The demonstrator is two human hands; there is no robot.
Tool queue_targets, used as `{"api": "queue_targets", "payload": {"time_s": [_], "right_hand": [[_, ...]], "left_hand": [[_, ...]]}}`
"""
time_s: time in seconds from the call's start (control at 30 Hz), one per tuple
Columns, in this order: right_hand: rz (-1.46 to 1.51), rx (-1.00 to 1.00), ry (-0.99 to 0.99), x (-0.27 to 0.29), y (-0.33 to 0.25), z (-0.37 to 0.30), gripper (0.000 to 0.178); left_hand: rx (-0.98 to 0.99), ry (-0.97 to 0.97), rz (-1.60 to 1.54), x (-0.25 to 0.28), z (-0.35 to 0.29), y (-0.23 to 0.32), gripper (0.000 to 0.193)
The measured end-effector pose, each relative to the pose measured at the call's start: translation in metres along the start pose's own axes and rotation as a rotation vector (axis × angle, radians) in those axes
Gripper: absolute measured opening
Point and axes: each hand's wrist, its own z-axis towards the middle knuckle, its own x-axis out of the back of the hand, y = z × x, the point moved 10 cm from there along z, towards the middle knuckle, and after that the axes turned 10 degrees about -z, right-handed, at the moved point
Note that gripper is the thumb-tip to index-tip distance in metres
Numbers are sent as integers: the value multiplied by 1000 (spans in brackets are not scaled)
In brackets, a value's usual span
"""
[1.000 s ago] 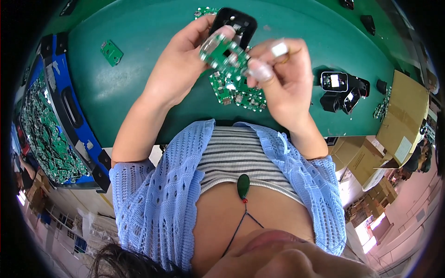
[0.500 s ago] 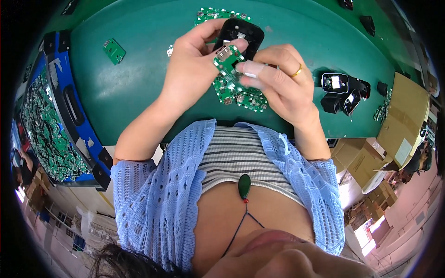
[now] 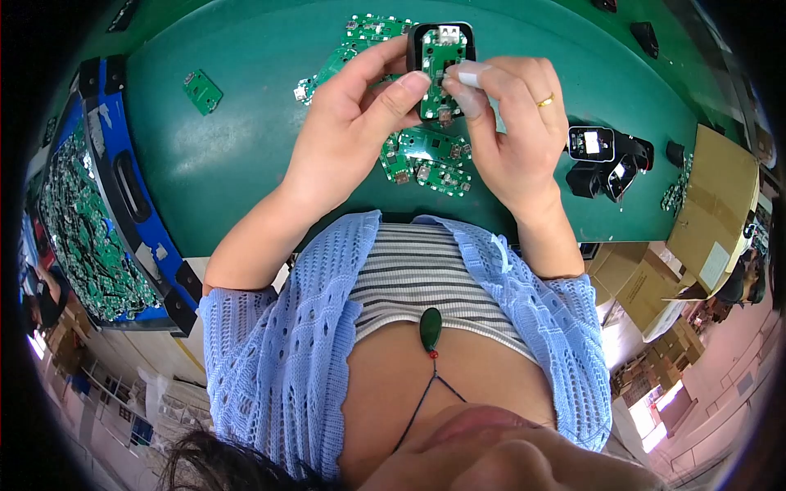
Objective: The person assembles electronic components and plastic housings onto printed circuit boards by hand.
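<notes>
My left hand grips a small black plastic housing from its left side, thumb over the front. A green circuit board with a metal port at its upper end lies within the housing's rim; whether it sits fully flat I cannot tell. At the board's right edge, the thumb and forefinger of my right hand are pinched together, with pale coverings on the fingertips. Just below my hands, several loose circuit boards lie on the green table. More boards lie beyond my left hand.
A single circuit board lies at the left. Beside the table's left edge stands a blue and black crate heaped with boards. Several black housings are grouped at the right, near an open cardboard box.
The circuit board has moved up from in front of the housing into it. The housing has turned more upright, its open side now facing me. My right hand has shifted slightly upward with the board.
</notes>
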Motion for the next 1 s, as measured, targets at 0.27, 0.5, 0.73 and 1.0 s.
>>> {"api": "queue_targets", "payload": {"time_s": [0.27, 0.5, 0.73, 1.0], "right_hand": [[-86, 38, -105, -6, -10, 1, 25], [126, -158, -54, -10, 3, -2, 40], [565, -518, -236, -40, 33, -23, 47], [-49, -362, -244, 25, 57, -7, 63]], "left_hand": [[-138, -15, 164, -1, -6, 10, 42], [-150, -17, 43, 2, 9, 10, 34], [-207, -16, 168, -1, 22, 18, 31], [-247, -173, 414, -24, 93, 18, 34]]}}
